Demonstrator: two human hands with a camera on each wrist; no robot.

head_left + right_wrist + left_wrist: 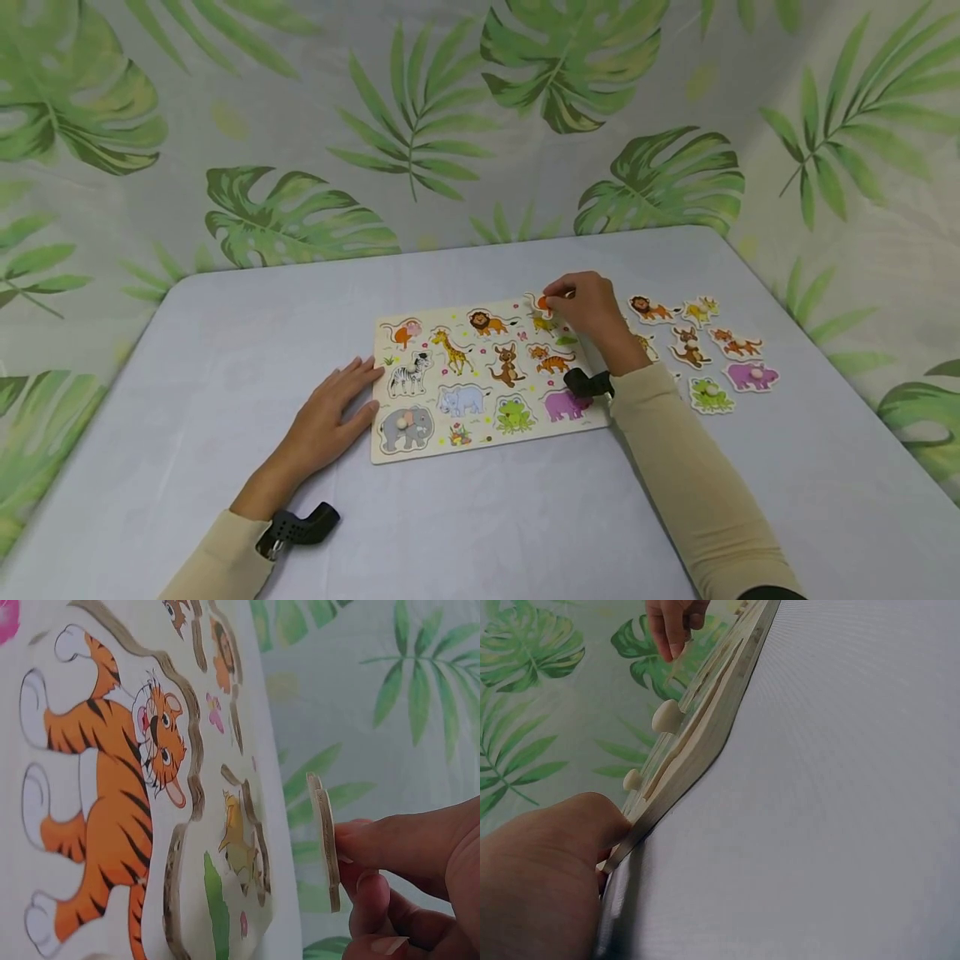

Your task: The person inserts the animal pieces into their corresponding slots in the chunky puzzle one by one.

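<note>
A wooden animal puzzle board (480, 437) lies on the table. My left hand (326, 417) rests against its left edge, fingers extended; in the left wrist view the thumb (592, 817) touches that edge. Over the board's far right corner, my right hand (588, 308) pinches an orange animal puzzle piece (542, 306) between thumb and fingers. The right wrist view shows this piece (326, 844) edge-on, apart from the board, its picture hidden. The knobbed elephant piece (416, 432) and zebra piece (408, 379) sit in the board's left side.
Right of the board lie loose knobbed pieces: a lion (651, 309), a yellow animal (701, 311), a kangaroo (690, 347), a tiger (735, 342), a purple hippo (752, 377) and a frog (710, 395). The right forearm partly hides others. A leaf-patterned cloth (450, 208) hangs behind.
</note>
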